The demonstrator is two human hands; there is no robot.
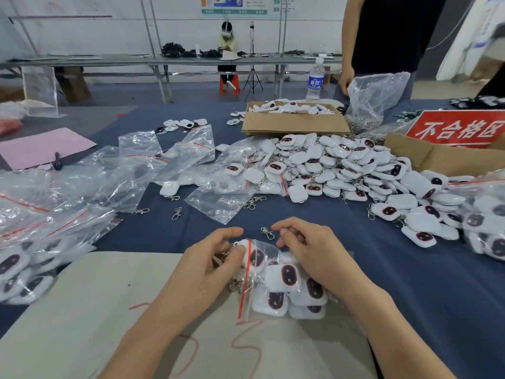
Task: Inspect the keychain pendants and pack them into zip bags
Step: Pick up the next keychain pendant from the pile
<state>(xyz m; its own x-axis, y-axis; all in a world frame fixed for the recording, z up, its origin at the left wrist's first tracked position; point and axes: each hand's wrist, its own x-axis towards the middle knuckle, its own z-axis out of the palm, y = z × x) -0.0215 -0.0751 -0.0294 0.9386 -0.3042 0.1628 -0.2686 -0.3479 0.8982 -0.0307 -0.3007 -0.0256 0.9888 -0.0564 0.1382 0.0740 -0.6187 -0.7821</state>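
Along the left edge of the blue-clothed table (pixel 382 269), filled bags (pixel 24 266) of white pendants are lying in a heap. Behind them, toward the far left corner, a pink sheet (pixel 46 147) is lying flat. Empty zip bags (pixel 131 170) with red seal strips are spreading from there toward the middle of the table, with a few loose metal clasps (pixel 176 213) lying among them. A pale board (pixel 95 296) marked with red scribbles is covering the near edge.

Over the board's far edge, the left hand (pixel 216 255) is curling its fingers and thumb narrowly round a white pendant (pixel 241 246) at the red-striped mouth of a zip bag (pixel 284 280). That bag is already holding several pendants with dark oval faces, and it is lying partly on the board and partly on the cloth. The right hand (pixel 308 250) is resting on the bag's far side, with its fingers bent down and gripping the plastic.

Right of centre, a large pile of pendants (pixel 341 165) is sprawling toward the right edge. Behind it an open cardboard box (pixel 295 123) is holding more pendants, and a water bottle (pixel 315 80) is standing at the far edge. At the far right corner a red sign (pixel 459 128) is leaning in a second box (pixel 437 157). A person in black (pixel 388 34) is standing beyond the far edge.
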